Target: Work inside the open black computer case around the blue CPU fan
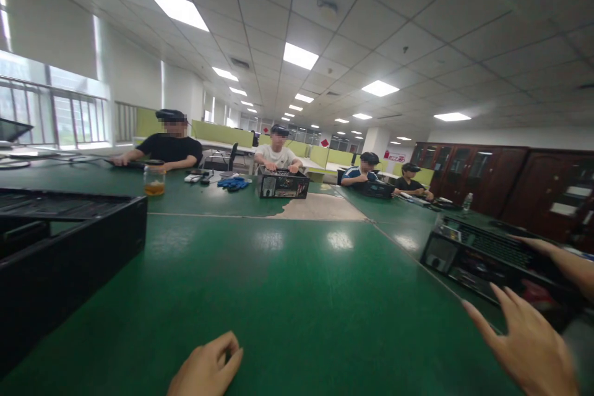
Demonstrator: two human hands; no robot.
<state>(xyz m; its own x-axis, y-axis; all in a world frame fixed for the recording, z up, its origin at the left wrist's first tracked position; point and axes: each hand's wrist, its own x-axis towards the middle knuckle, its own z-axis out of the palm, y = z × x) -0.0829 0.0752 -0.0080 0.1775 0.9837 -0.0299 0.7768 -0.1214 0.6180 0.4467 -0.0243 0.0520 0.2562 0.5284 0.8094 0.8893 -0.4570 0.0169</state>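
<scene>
Left hand (206,368): bottom centre of the frame, loosely curled, resting on the green counter (288,297), holding nothing.
Right hand (529,346): lower right, fingers spread, hovering empty.
Computer case (487,257): right edge, just beyond the right hand, lying flat; another person's hand (559,260) rests on it.
Progress: nothing gripped yet; case untouched by either hand.

This is a large open-plan office used as a workroom. A suspended tile ceiling (417,6) with rows of flat light panels (301,55) runs far back, over low green partitions (223,133) and dark wooden cabinets (468,170) on the right wall. Several people in head-worn gear sit along a long green-matted surface (288,284), each with an opened computer case (283,184) in front of them.
</scene>
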